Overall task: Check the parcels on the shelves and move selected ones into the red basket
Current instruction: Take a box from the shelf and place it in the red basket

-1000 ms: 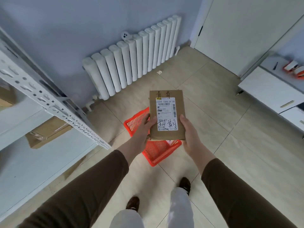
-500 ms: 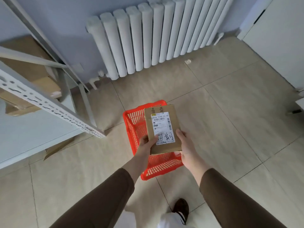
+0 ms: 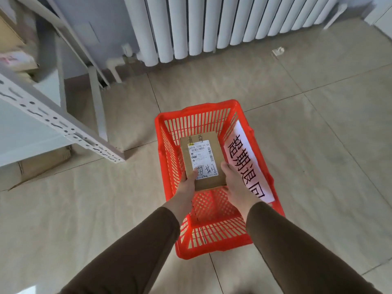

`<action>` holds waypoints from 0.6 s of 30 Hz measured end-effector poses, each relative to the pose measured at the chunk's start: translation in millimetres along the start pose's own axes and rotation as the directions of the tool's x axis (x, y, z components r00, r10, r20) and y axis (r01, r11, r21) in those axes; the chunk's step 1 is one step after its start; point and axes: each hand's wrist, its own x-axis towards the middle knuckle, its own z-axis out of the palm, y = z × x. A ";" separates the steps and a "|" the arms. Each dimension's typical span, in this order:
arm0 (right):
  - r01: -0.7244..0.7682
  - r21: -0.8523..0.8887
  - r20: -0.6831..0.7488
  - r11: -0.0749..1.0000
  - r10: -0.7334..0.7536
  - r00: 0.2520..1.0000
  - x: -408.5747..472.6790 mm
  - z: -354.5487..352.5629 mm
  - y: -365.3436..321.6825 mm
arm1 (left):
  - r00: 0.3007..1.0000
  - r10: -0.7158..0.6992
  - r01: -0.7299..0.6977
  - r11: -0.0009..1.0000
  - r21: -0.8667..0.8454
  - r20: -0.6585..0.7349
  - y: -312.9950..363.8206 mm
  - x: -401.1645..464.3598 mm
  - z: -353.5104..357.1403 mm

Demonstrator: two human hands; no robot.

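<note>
Head view, steeply downward, near the floor (image 3: 318,145) (wide-angle)

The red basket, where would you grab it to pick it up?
By the two long top rims of the red basket, one hand from each side. No handle shows, and the paper sign leans along the right wall.

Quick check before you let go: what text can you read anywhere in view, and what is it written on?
"超期退回": handwritten in black on the white paper sign on the red basket, right wall.
"502b 1098-50 55", roughly: top of the shipping label on the parcel.
Handwriting on the parcel's top edge and across the label's lower part: not clearly legible.
Label's small print: too small.
</note>
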 end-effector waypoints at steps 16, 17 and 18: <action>-0.054 0.051 0.038 0.997 0.053 0.998 96.9 20.9 36.2 | 0.949 0.074 -0.004 0.975 0.222 -0.307 -9.2 77.5 13.9; -0.051 0.046 0.034 0.998 0.050 0.998 97.5 21.6 36.6 | 0.946 0.078 -0.005 0.974 0.226 -0.314 -9.2 77.9 14.1; -0.053 0.050 0.028 0.997 0.052 0.998 97.4 22.6 36.7 | 0.944 0.081 -0.004 0.972 0.236 -0.321 -9.4 77.9 14.2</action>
